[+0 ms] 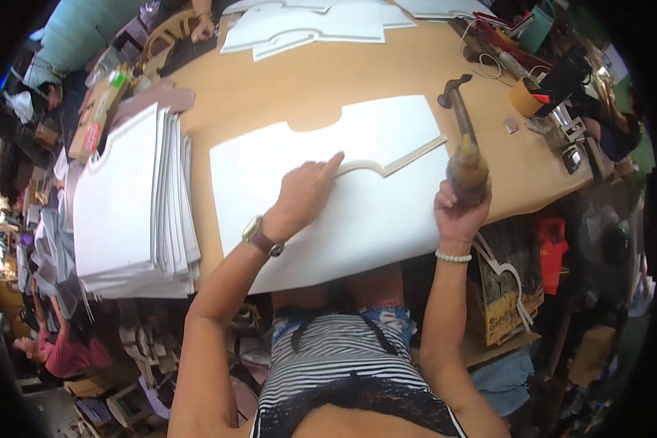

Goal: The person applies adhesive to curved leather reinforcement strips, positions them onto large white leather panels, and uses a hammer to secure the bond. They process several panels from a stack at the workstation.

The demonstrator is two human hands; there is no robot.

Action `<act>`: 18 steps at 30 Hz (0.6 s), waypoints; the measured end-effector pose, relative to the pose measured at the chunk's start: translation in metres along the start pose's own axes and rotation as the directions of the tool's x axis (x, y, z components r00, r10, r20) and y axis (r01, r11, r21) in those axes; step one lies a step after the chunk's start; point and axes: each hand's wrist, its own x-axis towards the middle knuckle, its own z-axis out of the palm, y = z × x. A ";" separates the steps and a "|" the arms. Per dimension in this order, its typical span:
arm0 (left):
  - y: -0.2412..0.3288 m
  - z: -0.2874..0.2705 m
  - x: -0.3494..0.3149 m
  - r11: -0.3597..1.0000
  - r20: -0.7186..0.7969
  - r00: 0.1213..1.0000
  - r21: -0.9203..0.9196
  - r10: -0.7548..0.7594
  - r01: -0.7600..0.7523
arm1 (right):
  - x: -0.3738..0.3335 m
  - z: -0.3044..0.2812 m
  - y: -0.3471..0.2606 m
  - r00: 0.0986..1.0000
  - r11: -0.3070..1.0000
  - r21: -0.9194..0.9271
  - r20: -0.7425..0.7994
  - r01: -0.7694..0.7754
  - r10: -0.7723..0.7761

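Left hand flat on smooth white cut panel, forefinger pressing folded edge near curved notch. Right hand clenched round brownish glue bottle. Panel lies on tan wooden surface; hammer just beyond, white panel stack left.

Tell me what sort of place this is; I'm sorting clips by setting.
Probably a crafts workshop: a wooden worktable, a stack of cut white sheets, and a hammer held in the right hand while the left hand presses a white panel.
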 end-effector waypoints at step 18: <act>-0.115 -0.039 0.124 0.998 -0.257 0.965 -0.043 -0.052 0.042 | 0.003 0.000 -0.006 0.999 1.000 0.008 -0.033 0.025 -0.025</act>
